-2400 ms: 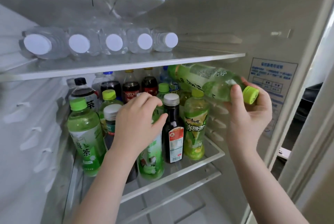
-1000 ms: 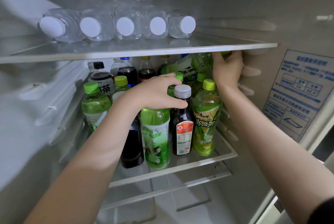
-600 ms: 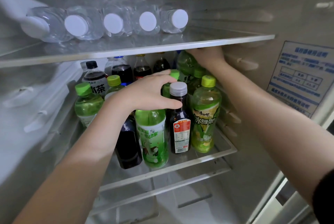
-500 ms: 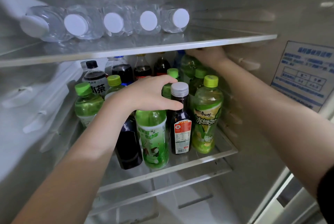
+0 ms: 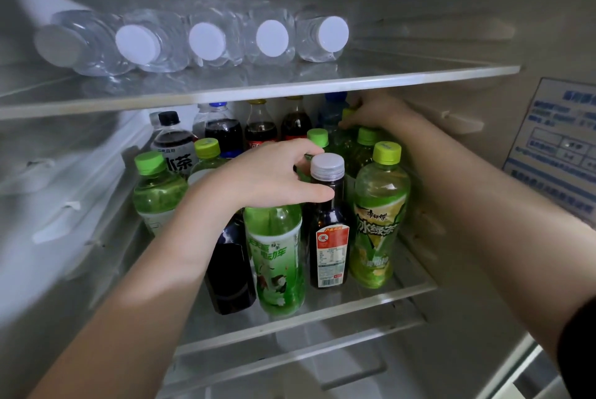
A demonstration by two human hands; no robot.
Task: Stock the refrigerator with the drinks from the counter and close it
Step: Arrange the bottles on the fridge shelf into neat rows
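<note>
I look into an open refrigerator. On the middle glass shelf (image 5: 371, 300) stand many bottles. My left hand (image 5: 267, 177) grips the top of a front green tea bottle (image 5: 277, 256), hiding its cap. My right hand (image 5: 375, 113) reaches deep at the back right and holds the neck of a green tea bottle (image 5: 343, 137) that stands upright among the rear bottles; its body is mostly hidden. A dark bottle with a silver cap (image 5: 327, 227) and a green tea bottle with a lime cap (image 5: 379, 221) stand at the front right.
Several clear water bottles (image 5: 206, 42) lie on their sides on the upper glass shelf (image 5: 403, 78). Dark cola bottles (image 5: 261, 123) line the back. A blue-printed label (image 5: 561, 147) is on the right wall. Lower shelf rails show below.
The right hand carried the green tea bottle from the front right, tilted, deep into the back of the shelf and stood it upright. The left hand stayed on the front bottle.
</note>
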